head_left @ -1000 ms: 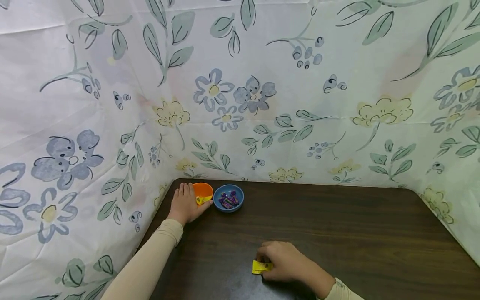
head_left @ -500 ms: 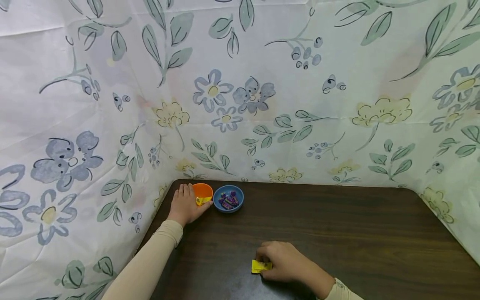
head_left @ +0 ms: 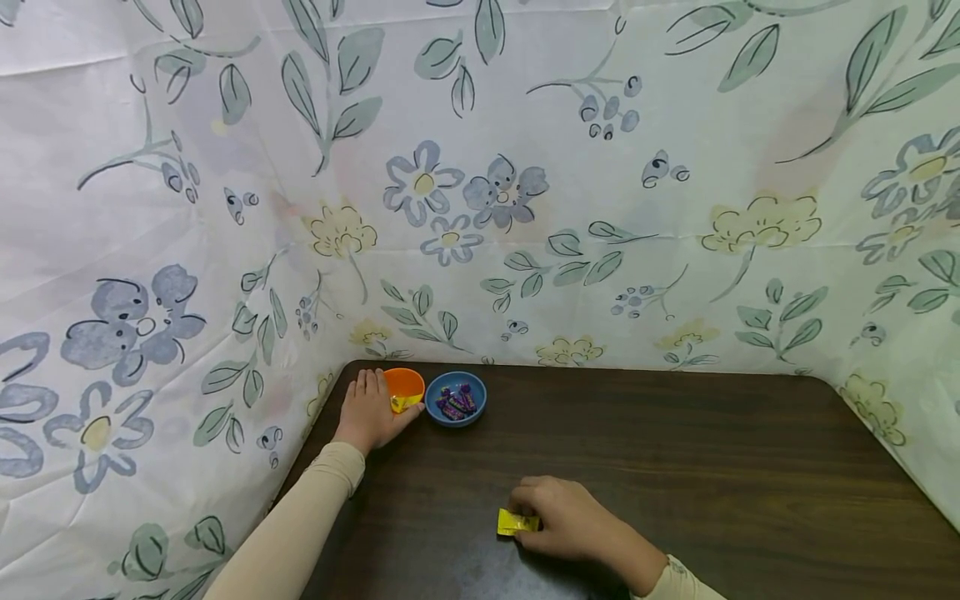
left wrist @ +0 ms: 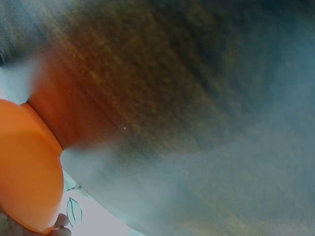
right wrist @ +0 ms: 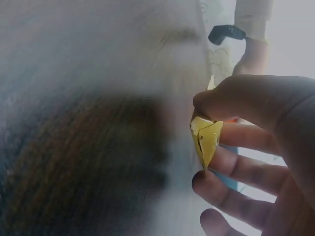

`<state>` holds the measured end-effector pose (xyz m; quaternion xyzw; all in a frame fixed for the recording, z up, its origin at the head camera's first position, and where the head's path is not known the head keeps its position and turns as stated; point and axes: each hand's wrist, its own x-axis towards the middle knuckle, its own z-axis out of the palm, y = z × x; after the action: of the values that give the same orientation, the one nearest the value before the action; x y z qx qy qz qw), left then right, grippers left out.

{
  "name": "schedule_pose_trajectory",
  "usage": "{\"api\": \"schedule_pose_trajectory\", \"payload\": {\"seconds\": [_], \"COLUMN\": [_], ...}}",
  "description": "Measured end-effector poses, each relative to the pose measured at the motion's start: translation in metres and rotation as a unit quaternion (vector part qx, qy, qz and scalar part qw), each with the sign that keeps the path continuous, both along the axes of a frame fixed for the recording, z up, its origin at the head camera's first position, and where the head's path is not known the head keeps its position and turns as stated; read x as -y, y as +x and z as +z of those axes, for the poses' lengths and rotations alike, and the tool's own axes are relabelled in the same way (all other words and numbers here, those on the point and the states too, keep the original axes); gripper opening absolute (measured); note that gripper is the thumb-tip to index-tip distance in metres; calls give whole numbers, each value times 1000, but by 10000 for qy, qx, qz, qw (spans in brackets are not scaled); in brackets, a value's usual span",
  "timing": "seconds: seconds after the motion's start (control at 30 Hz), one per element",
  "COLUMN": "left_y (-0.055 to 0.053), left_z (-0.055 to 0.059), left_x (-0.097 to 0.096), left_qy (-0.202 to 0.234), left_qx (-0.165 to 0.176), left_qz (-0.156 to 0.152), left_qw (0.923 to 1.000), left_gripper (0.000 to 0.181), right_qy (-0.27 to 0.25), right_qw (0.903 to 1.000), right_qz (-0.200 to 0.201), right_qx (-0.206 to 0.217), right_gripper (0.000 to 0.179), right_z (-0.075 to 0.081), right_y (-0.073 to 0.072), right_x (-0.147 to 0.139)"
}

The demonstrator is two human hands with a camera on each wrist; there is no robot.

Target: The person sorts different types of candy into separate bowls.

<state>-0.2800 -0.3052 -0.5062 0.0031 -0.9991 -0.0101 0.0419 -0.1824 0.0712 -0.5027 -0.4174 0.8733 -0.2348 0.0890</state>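
Note:
My left hand point(head_left: 367, 412) rests against the left side of an orange bowl point(head_left: 405, 380), fingers extended and thumb spread across its near side. In the left wrist view, fingertips point(left wrist: 62, 223) show past the orange bowl's edge. Something in yellow wrapping point(head_left: 405, 403) lies in that bowl, partly behind the thumb. My right hand point(head_left: 566, 518) pinches a yellow-wrapped candy point(head_left: 516, 523) between thumb and fingers, low over the table's near part. In the right wrist view the crinkled yellow wrapper point(right wrist: 206, 137) sits under the thumb.
Touching or very near the orange bowl on its right stands a blue bowl point(head_left: 456, 421) with several purple-wrapped candies point(head_left: 457, 402). Both bowls are at the far left of the dark wooden table point(head_left: 675, 450). Floral cloth point(head_left: 570, 167) hangs at the back and sides.
The right hand has shifted slightly left and away from me with the yellow candy in its pinch. My left hand stays at the orange bowl. The head view has drifted a little.

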Motion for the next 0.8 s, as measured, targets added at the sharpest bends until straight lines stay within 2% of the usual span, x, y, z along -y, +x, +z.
{"api": "schedule_pose_trajectory", "payload": {"seconds": [0.23,0.8], "left_y": [1,1], "left_z": [1,1], "left_x": [-1,-1], "left_qy": [10,-32], "left_qx": [1,15], "left_qz": [5,18], "left_qw": [10000,10000], "left_gripper": [117,117], "right_qy": [-91,-268], "right_qw": [9995,9988], "right_qz": [-77,-162], "right_qx": [-283,-372], "right_gripper": [16,17], "right_z": [-2,4], "right_y": [-3,-10], "right_x": [3,16]}}
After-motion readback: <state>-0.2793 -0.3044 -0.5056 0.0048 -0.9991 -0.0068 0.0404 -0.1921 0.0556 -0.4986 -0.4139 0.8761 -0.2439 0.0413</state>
